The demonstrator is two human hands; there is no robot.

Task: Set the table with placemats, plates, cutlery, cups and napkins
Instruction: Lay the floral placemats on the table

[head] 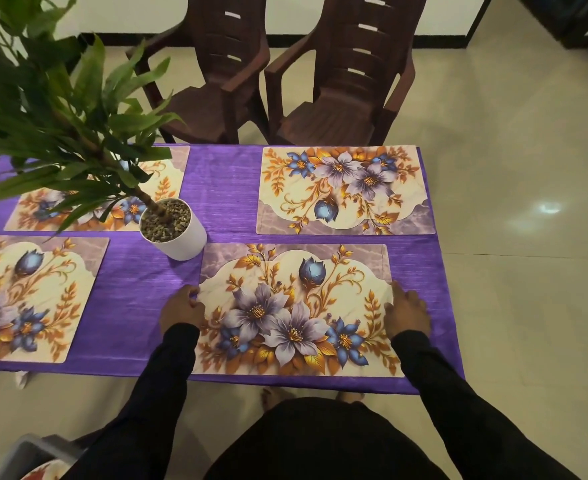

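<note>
Four floral placemats down on the surface (226, 188), which is covered by a purple cloth. Near-right placemat (296, 310) lies flat, near edge just inside the cloth's near edge. Both hands are on it, one at each short side.

Left hand (181, 311): at the mat's left edge, fingers curled, fingertips at the edge. Looks like a pinch grip on the edge, but I can't tell for sure whether it holds the mat or only touches it.

Right hand (406, 313): at the mat's right edge, fingers fairly straight and lying on or over the edge, nothing clearly grasped. Both arms in dark sleeves.

Other mats:
- far-right placemat (344, 190): flat, squared to the far-right corner, small gap to the near-right one.
- far-left placemat (95, 199): partly hidden under leaves.
- near-left placemat (26, 296): cut off by the left frame edge.

White pot (176, 233) with gravel and a green plant (60, 109) stands mid-surface, just beside the far-left corner of the near-right mat, leaning left.

Two brown plastic chairs (268, 74) on the far side, side by side. Tiled floor (527, 237) to the right. Grey container (33, 452) at the near-left corner of the frame, contents unclear.
</note>
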